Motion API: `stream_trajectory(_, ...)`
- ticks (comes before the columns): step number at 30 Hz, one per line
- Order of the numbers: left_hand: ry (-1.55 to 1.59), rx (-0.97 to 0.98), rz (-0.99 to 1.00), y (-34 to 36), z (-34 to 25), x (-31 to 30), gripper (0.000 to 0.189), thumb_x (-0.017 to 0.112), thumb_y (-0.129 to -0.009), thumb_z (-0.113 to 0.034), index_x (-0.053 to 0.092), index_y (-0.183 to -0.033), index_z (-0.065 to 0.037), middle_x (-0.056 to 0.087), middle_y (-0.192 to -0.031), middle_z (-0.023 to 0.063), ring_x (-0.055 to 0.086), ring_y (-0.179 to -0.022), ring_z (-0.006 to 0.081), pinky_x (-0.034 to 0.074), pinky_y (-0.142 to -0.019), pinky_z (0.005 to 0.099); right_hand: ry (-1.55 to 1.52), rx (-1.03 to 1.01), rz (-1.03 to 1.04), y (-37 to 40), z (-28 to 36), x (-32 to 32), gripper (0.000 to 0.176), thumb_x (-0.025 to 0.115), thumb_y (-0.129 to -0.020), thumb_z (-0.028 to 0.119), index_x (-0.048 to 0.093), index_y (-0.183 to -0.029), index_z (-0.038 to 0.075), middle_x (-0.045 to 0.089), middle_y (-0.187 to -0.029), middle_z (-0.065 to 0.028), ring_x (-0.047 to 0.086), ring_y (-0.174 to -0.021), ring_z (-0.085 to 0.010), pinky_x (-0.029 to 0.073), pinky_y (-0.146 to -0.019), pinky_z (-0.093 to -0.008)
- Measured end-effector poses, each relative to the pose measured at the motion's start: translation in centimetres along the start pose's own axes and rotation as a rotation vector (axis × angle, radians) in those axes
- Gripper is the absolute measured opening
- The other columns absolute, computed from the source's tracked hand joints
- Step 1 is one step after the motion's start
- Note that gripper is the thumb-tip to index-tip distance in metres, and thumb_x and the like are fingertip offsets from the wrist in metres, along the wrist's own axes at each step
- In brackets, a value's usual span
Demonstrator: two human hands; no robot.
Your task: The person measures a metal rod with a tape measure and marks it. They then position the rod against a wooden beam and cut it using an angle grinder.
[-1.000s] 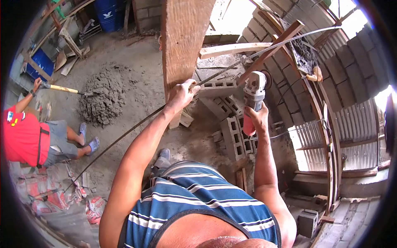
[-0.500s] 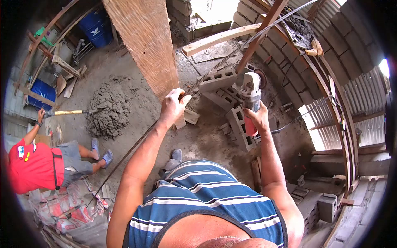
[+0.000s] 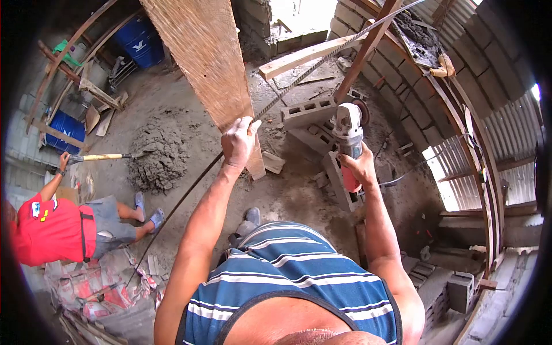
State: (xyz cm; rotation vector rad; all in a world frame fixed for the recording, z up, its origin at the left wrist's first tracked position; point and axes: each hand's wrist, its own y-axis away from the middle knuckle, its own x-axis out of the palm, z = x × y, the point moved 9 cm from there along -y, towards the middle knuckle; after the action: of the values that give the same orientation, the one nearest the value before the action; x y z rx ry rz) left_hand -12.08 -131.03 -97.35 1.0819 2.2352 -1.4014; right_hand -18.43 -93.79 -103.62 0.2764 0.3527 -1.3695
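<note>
Rod [image 3: 299, 81]: a long thin metal bar. It runs right through the left fist. One end goes down past the arm to the floor. The other end goes up and away over the blocks.
Left hand [image 3: 238, 141]: fingers curled tight around the rod. The knuckles press on the lower edge of the plank.
Right hand [image 3: 359, 167]: fingers wrapped all the way around the red handle of the grinder.
Grinder [image 3: 347, 129]: its white head sticks up past the right fingers. The round disc sits at the far tip. It is below the rod, and I cannot tell if they touch.
Plank [image 3: 201, 57]: a wide wood board, tilted, just behind the left fingers.
Blocks [image 3: 307, 112]: grey blocks with holes, on the ground between the two hands and under the grinder.
Mud pile [image 3: 158, 152]: a grey wet heap, well off to the side of the left hand.
Shovel [image 3: 100, 156]: its blade is in the mud pile.
Other person [image 3: 54, 230]: in a red shirt, far from both hands, one hand on the shovel's handle.
Barrels [image 3: 141, 37]: blue, far beyond the plank.
</note>
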Motion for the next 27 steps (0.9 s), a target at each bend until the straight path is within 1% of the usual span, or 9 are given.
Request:
stream_trajectory(4, -0.049, -0.002, 0.015, -1.7, 0.1, -2.1, 0.024, 0.075, -0.093, -0.025, 0.069, -0.095, -0.002, 0.071, -0.082, 0.0181, 0.069, -0.073, 0.0386, 0.054, -0.063, 0.0433, 0.021, -0.009, 0.006, -0.2, 0.7, 0.5, 0.063, 0.083, -0.070, 0.034, 0.064, -0.116, -0.003, 0.074, -0.103, -0.0151, 0.069, -0.094, -0.0222, 0.054, -0.088, -0.0367)
stream_trajectory(7, 0.176, -0.112, 0.252, -2.3, 0.5, -1.7, 0.033, 0.070, -0.097, -0.031, 0.069, -0.095, 0.001, 0.069, -0.081, 0.0205, 0.067, -0.067, 0.0330, 0.052, -0.064, 0.0401, 0.006, -0.036, 0.011, -0.2, 1.2, 0.6, 0.064, 0.083, -0.070, 0.035, 0.064, -0.117, -0.003, 0.074, -0.103, -0.0147, 0.069, -0.094, -0.0214, 0.054, -0.088, -0.0360)
stream_trajectory(10, 0.274, -0.173, 0.326, -3.4, 1.2, -2.5, 0.031, 0.068, -0.097, -0.033, 0.069, -0.092, -0.002, 0.067, -0.080, 0.0226, 0.068, -0.070, 0.0370, 0.051, -0.063, 0.0421, -0.018, -0.061, 0.028, -0.2, 2.4, 0.9, 0.065, 0.083, -0.070, 0.037, 0.063, -0.118, -0.003, 0.074, -0.102, -0.0137, 0.069, -0.094, -0.0204, 0.053, -0.088, -0.0355)
stream_trajectory(11, 0.252, -0.124, 0.320, -3.6, 2.1, -2.2, 0.033, 0.067, -0.099, -0.035, 0.070, -0.091, -0.002, 0.068, -0.075, 0.0176, 0.067, -0.065, 0.0268, 0.050, -0.061, 0.0384, -0.016, -0.062, 0.032, -0.1, 2.6, 0.9, 0.065, 0.083, -0.070, 0.037, 0.063, -0.118, -0.003, 0.074, -0.102, -0.0137, 0.069, -0.094, -0.0204, 0.053, -0.088, -0.0355)
stream_trajectory(12, 0.251, -0.127, 0.316, -4.2, 2.7, -2.7, 0.033, 0.067, -0.099, -0.035, 0.070, -0.091, -0.002, 0.068, -0.075, 0.0176, 0.067, -0.065, 0.0268, 0.050, -0.061, 0.0384, -0.020, -0.057, 0.031, -0.1, 2.8, 0.8, 0.066, 0.084, -0.070, 0.037, 0.063, -0.118, -0.003, 0.074, -0.103, -0.0132, 0.068, -0.093, -0.0200, 0.053, -0.088, -0.0353)
stream_trajectory(15, 0.671, -0.528, 0.845, -1.9, 3.9, -1.2, 0.040, 0.058, -0.104, -0.041, 0.069, -0.100, -0.003, 0.061, -0.067, -0.0001, 0.056, -0.055, 0.0075, 0.046, -0.051, 0.0235, -0.043, -0.057, 0.033, -0.1, 2.9, 0.9, 0.067, 0.084, -0.070, 0.038, 0.063, -0.119, -0.003, 0.073, -0.104, -0.0127, 0.068, -0.094, -0.0198, 0.053, -0.088, -0.0351)
stream_trajectory(20, 1.059, -0.904, 1.310, 7.8, 6.6, -0.9, 0.047, 0.057, -0.104, -0.042, 0.064, -0.115, 0.002, 0.062, -0.066, 0.0027, 0.059, -0.049, 0.0115, 0.049, -0.043, 0.0275, -0.017, -0.042, 0.041, 0.2, 2.8, 0.3, 0.067, 0.083, -0.070, 0.038, 0.063, -0.120, -0.003, 0.073, -0.105, -0.0128, 0.068, -0.095, -0.0199, 0.053, -0.089, -0.0353)
stream_trajectory(24, 1.018, -0.815, 1.334, 9.9, 7.1, -0.8, 0.040, 0.058, -0.104, -0.040, 0.066, -0.100, -0.001, 0.053, -0.062, -0.0005, 0.047, -0.048, 0.0072, 0.040, -0.043, 0.0243, 0.002, -0.052, 0.028, 0.8, 3.2, -0.5, 0.064, 0.082, -0.071, 0.034, 0.063, -0.120, -0.002, 0.073, -0.105, -0.0122, 0.069, -0.095, -0.0200, 0.053, -0.089, -0.0357)
stream_trajectory(27, 0.633, -0.428, 1.005, 7.3, 6.2, -2.0, 0.034, 0.055, -0.105, -0.031, 0.058, -0.085, -0.004, 0.047, -0.062, -0.0017, 0.046, -0.054, 0.0079, 0.038, -0.049, 0.0283, -0.013, -0.045, 0.030, 1.1, 3.6, -0.6, 0.063, 0.081, -0.071, 0.032, 0.063, -0.120, -0.002, 0.073, -0.105, -0.0122, 0.069, -0.095, -0.0199, 0.053, -0.090, -0.0359)
